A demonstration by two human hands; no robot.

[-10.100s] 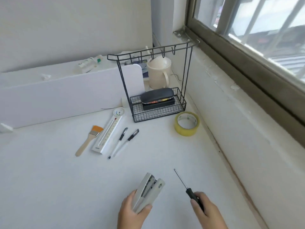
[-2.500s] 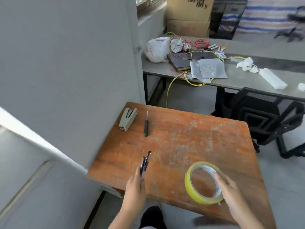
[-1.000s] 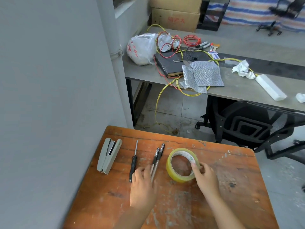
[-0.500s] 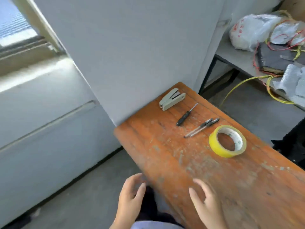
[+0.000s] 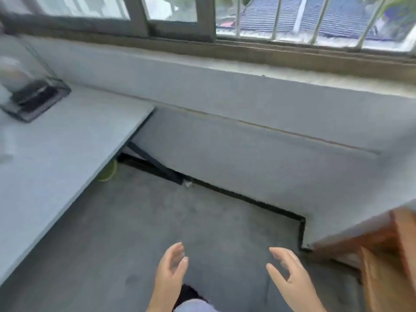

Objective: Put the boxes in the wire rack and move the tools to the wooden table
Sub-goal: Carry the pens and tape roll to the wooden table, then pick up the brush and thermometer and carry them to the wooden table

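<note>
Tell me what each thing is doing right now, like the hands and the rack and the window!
left hand: open, empty, over the floor
right hand: open, empty, over the floor
wire rack: on the white table, dark boxes inside, blurred
window: looks shut
wooden table: only a corner shows

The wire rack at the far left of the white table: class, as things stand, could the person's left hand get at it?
Probably not yet. The left hand hangs open and empty over the floor, apart from the white table, while the wire rack sits at that table's far end. Nothing blocks the way; the person would likely have to step closer.
</note>
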